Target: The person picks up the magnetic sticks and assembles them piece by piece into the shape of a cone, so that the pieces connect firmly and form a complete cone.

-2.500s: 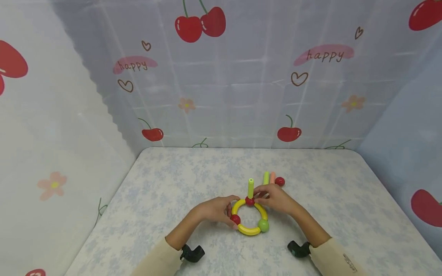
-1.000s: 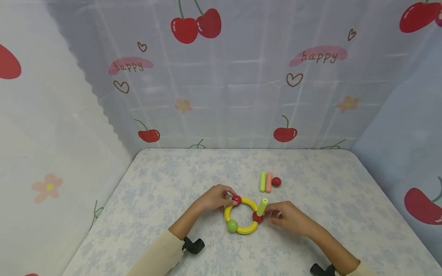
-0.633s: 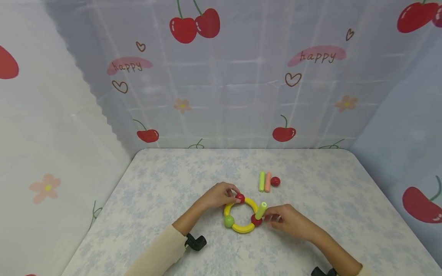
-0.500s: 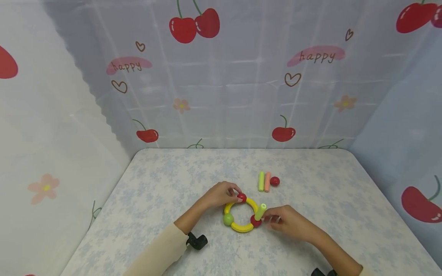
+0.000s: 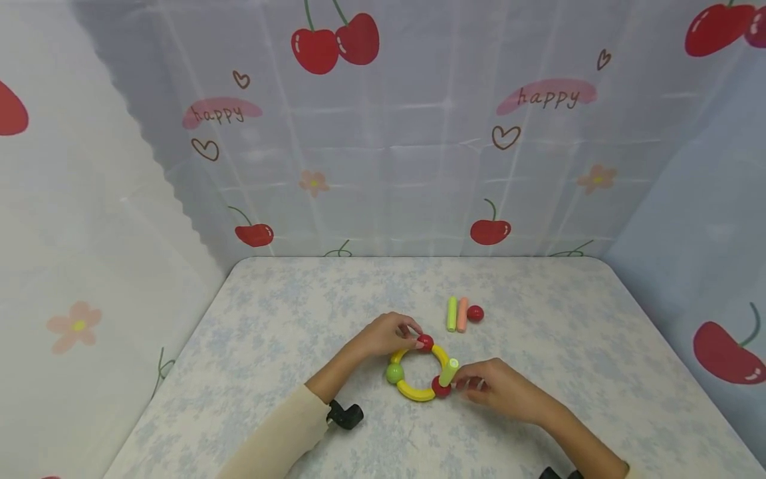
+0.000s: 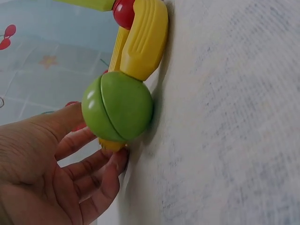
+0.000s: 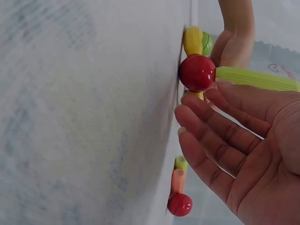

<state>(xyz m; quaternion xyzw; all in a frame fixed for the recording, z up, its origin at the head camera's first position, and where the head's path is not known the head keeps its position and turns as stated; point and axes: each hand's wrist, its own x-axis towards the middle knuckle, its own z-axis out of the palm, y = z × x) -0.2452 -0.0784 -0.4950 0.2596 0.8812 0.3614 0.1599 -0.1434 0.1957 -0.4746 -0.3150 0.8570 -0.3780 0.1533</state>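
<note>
Pale sheeting (image 5: 395, 173) printed with cherries, hearts, flowers and the word "happy" behind and to both sides; before me, a white table (image 5: 287, 319) mottled with blue. My left hand (image 5: 385, 334) pinches the far red ball (image 5: 425, 342) of a ring, forefinger and thumb on it, the other fingers reaching low beside the table. My right hand (image 5: 493, 386) lies loosely spread at the near red ball (image 5: 439, 390): thumb tip against it at the foot of the upright green stick (image 5: 449, 372), fingers slightly bent, not wrapped round anything. That stick rises from the ball, away from the table. The ring itself, between my hands, lies flat on the tabletop: curved yellow pieces (image 5: 415, 394) linking the two red balls and a green ball (image 5: 394, 373), the last on the left, near my left wrist. Beyond the ring, farther from me, a small row: loose green stick (image 5: 451, 314), orange stick (image 5: 463, 315) alongside, then a loose red ball (image 5: 475, 313) just beside it. Nearest my body, cream sleeve (image 5: 281, 426) and a black wrist mount (image 5: 347, 416) on the left arm.
</note>
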